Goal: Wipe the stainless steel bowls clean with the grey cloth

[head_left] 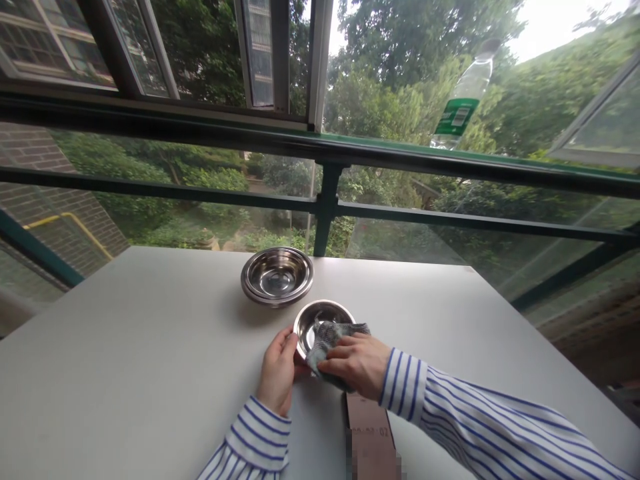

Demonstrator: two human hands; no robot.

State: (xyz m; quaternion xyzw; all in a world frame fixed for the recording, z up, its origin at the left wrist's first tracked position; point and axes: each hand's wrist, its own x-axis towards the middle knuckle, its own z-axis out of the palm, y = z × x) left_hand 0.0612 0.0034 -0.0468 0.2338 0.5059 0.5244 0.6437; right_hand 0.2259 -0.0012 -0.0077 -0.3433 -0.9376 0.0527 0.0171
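A small shiny metal bowl is tilted a little above or on the white table; I cannot tell whether it touches the top. My left hand grips its left rim, thumb on the near side and fingers partly hidden under it. My right hand presses a grey-green cloth against the bowl's right and near side, with part of the cloth reaching inside. The cloth covers much of the bowl's near right rim. Just behind stands a stack of wider metal bowls, apart from both hands.
Between my arms, a phone lies on the white table, its lower part blurred out. Along the table's far edge runs a dark green railing with glass. A clear plastic bottle with a green label stands on the rail.
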